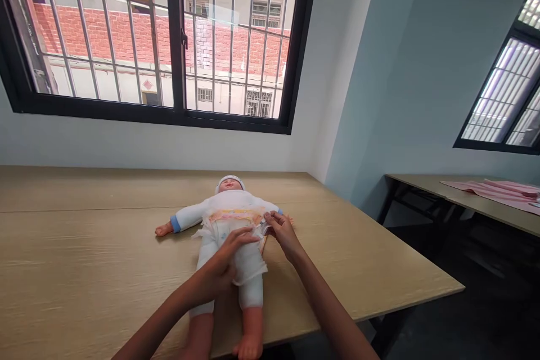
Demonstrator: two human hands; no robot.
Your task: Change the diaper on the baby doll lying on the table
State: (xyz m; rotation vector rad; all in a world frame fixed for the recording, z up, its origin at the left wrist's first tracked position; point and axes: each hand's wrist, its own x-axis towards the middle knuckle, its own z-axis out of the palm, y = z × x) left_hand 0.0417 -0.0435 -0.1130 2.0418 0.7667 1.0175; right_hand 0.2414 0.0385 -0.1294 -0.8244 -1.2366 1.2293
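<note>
A baby doll (234,198) in white clothes with blue cuffs and a white cap lies on its back, head toward the window and feet toward me. Around its hips sits a white diaper (248,261) with an orange and yellow printed band at the waist. My right hand (280,230) pinches the diaper's side edge at the doll's right-of-picture hip. My left hand (230,256) rests over the diaper's front between the legs, fingers stretched out and thumb blurred. The diaper's back part is hidden beneath the doll.
The doll lies on a wooden table (105,281) whose right edge slants toward me. Behind it are a wall and a barred window (181,112). At the right, a second table (417,184) bears a folded pink cloth (498,194).
</note>
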